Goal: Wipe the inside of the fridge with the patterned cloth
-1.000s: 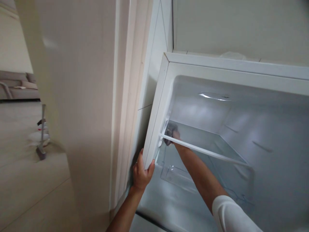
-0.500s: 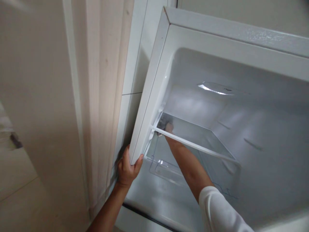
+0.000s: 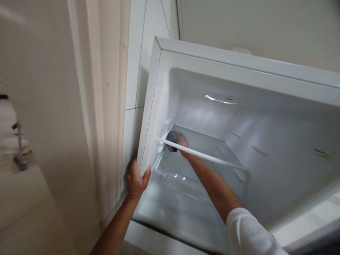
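The open refrigerator has a white cabinet and inner walls. My left hand grips the cabinet's left front edge, thumb on the front face and fingers round the outer side. Inside, my right hand reaches beneath the upper glass shelf and shows through it. It holds a crumpled grey cloth near the left inner wall. Whether the cloth touches the wall or the shelf's underside, I cannot tell. Below is a clear plastic drawer.
Left of the refrigerator stands a pale wooden door frame, with white wall tiles between them. A clear lamp cover sits high inside. A broom-like tool is on the floor at far left.
My right hand has drawn the cloth slightly toward the shelf's front edge. My left hand keeps its hold on the cabinet edge. The camera view has shifted, showing more above the refrigerator.
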The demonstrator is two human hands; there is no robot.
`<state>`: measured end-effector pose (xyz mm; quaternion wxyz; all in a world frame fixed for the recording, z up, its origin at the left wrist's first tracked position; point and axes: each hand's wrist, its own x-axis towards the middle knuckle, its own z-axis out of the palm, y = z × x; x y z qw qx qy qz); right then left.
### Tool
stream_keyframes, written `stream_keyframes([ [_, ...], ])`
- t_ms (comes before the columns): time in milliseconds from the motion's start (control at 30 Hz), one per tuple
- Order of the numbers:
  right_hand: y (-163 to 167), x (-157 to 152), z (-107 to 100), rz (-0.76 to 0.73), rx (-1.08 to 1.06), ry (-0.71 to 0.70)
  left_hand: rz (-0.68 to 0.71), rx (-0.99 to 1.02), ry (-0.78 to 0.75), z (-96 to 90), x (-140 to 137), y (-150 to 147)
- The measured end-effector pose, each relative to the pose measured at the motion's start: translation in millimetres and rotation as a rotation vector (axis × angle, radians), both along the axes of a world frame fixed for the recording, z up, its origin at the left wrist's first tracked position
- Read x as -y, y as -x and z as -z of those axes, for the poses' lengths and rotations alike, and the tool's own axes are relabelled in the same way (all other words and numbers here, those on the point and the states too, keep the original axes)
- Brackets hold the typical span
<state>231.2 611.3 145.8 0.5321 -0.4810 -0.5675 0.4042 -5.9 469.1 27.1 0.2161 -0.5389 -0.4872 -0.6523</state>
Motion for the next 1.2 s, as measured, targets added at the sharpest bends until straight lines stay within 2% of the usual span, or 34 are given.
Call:
stream_keyframes([
  [100,3.8,8.6,-0.5,0.116,0.065,-0.113,0.006,0.036,0.061,3.4,-2.4,0.1],
  [200,10.3,21.5,4.5,0.168,0.133,-0.153,0.016,0.062,0.086,4.9,-3.9,0.5],
  [400,18.5,66.2,20.3,0.19,0.216,-0.125,0.019,0.07,0.114,2.1,-5.9,1.7],
  [533,19.6,109.3,15.2,0.147,0.289,-0.152,0.031,0.132,0.154,-0.8,-7.2,1.4],
  [667,20.4,154.1,-0.7,0.078,0.342,-0.262,0.052,0.16,0.17,-3.9,-6.3,0.4],
  [800,15.9,184.9,-22.7,0.123,0.31,-0.424,0.068,0.153,0.188,-5.3,-4.5,-0.2],
  [933,-5.0,199.0,-59.8,0.365,0.219,-0.565,0.063,0.133,0.212,-3.5,-4.0,-0.4],
  [1033,-36.3,198.6,-91.7,0.635,0.36,-0.718,0.064,0.118,0.203,-1.1,-5.0,-0.1],
  [1100,-61.0,192.3,-106.4,0.752,0.521,-0.713,0.066,0.108,0.186,0.5,-5.9,0.0],
  [1200,-91.1,174.2,-111.4,0.8,0.728,-0.495,0.049,0.096,0.156,2.5,-7.2,-0.6],
])
